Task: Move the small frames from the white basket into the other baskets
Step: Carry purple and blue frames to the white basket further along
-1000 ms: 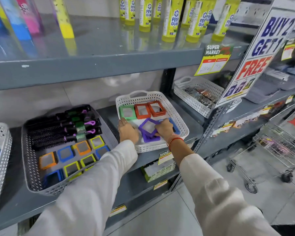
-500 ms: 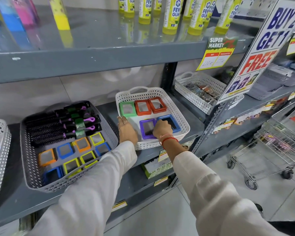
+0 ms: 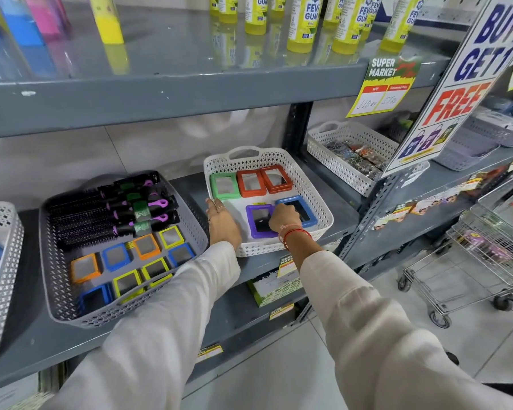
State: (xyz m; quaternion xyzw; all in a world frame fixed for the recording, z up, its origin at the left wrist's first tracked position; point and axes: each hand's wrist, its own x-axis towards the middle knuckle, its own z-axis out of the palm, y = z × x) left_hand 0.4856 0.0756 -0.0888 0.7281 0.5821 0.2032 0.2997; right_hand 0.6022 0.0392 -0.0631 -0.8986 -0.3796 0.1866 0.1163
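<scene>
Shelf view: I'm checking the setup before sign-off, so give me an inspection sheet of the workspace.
Surface: grey metal shelf.
Job's things: white perforated plastic basket holds green, two orange-red, purple and blue frames; grey perforated basket holds small frames.
Clutter: black round hairbrushes in the grey basket.
Hands: left hand on the white basket's edge; right hand on the purple frame.
Cables: nothing seen.
Surroundings: yellow glue bottles, wire trolley.

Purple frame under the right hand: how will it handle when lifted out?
The purple frame looks rigid and thin, so probably light and stiff. It lies flat in the white basket, unlikely to roll. Its glossy centre may be mirror or glass, so possibly fragile and slippery.
</scene>
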